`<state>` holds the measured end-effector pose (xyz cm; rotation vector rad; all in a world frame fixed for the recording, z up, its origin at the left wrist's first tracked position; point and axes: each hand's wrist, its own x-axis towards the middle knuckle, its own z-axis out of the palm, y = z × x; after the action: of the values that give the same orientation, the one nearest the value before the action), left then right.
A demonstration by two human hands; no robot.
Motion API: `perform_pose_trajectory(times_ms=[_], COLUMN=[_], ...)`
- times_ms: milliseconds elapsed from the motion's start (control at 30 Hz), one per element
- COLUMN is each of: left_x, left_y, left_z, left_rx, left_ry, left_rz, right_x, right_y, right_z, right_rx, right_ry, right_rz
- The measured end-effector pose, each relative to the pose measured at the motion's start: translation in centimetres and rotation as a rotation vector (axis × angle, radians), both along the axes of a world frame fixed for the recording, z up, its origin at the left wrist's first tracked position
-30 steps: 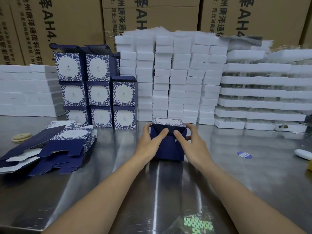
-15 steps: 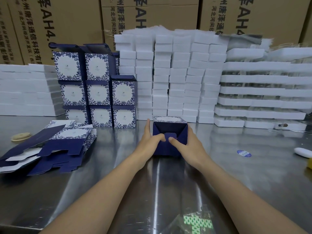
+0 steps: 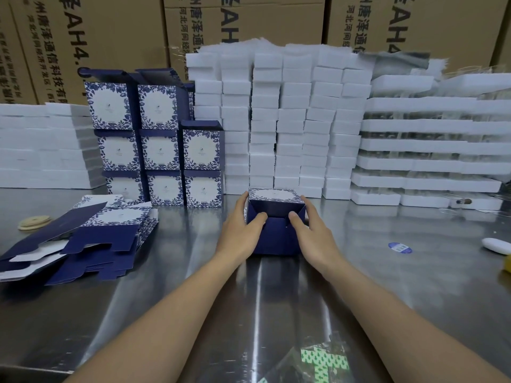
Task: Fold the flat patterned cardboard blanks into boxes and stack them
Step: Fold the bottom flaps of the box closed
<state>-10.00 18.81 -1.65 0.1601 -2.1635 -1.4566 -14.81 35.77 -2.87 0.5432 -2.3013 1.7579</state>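
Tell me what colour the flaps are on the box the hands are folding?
Dark navy blue, on the half-folded cardboard box, seen best in the head view.

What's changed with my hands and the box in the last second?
Both thumbs, pressed together mid-flap half a second ago, have slid apart along the fold; the left hand and right hand still hold the box. The box, flat blanks and stacked boxes stayed put.

Single head-worn wide-angle view, looking forward and down, close over the steel table, facing stacked cartons.
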Motion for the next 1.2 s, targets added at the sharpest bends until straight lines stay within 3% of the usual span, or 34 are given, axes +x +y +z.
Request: perform_pose_trajectory(times_ms=[267,667,1200], left_x=[0.4,-0.2,-0.7], left_y=[-0.4,-0.5,-0.5], left_z=[0.6,-0.4,-1.1], left_rx=[-0.06,-0.039,-0.11], left_ry=[0.018,-0.104,-0.1], left_rz=[0.022,-0.148,-0.06], right_x=[-0.3,-0.1,-1.0], right_y=[0.5,1.0,1.0], right_z=[0.3,-0.2,-0.6], right_rx=[0.058,0.138,0.155], right_ry=[0.06,0.006,-0.007], right_rz=[-0.106,0.053,0.025])
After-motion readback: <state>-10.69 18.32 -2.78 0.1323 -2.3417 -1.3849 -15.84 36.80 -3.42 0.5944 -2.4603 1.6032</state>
